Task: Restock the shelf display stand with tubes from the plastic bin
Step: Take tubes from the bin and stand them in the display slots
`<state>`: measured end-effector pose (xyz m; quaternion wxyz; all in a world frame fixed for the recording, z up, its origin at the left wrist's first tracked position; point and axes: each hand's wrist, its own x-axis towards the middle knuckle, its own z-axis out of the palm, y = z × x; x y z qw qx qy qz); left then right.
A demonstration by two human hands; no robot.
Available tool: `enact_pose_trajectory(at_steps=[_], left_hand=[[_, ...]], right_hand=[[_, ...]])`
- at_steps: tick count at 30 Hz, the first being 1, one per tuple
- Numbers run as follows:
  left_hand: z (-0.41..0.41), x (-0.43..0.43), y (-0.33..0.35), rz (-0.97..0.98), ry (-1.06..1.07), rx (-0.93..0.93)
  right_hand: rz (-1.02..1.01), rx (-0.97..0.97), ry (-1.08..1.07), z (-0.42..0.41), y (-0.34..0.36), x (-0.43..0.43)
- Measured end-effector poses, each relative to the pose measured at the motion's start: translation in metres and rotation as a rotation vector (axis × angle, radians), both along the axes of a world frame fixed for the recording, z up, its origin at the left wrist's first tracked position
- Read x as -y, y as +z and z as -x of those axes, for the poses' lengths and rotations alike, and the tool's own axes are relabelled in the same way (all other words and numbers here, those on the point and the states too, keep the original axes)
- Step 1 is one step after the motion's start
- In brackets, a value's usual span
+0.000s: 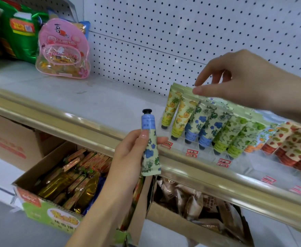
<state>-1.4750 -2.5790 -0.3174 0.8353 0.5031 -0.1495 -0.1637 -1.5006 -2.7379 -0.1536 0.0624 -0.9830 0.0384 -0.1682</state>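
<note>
My left hand (128,155) holds a blue-flowered tube (149,145) cap up, in front of the shelf's gold edge. To its right a clear display stand (206,154) on the shelf holds rows of tubes standing cap down: yellow pineapple tubes (174,111), blue-flower tubes (203,125), green ones (235,134) and red strawberry ones (292,145). My right hand (238,81) reaches over the stand, thumb and fingers pinching the top edges of the back yellow tubes. The plastic bin is not in view.
A white shelf (71,91) with a pegboard back (181,32) carries a pink clear bag (62,50) and green packs (21,32) at the far left. Below the gold rail (75,120), open cardboard boxes (39,177) hold wrapped snacks.
</note>
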Motion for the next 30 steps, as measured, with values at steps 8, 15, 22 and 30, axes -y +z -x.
enact_pose_trajectory(at_steps=[8,15,22,30], left_hand=[[0.013,0.009,0.009,0.262,-0.003,-0.090],[0.022,0.021,0.014,0.430,-0.012,-0.182],[0.024,0.029,0.009,0.277,-0.100,-0.051],[0.016,0.028,-0.012,-0.866,0.488,0.967]], right_hand=[[-0.273,-0.285,0.099,0.034,-0.043,-0.016],[-0.608,-0.377,0.007,0.050,-0.048,-0.004],[-0.742,-0.170,-0.054,0.066,-0.040,0.016],[-0.525,0.063,0.011,0.065,-0.012,0.041]])
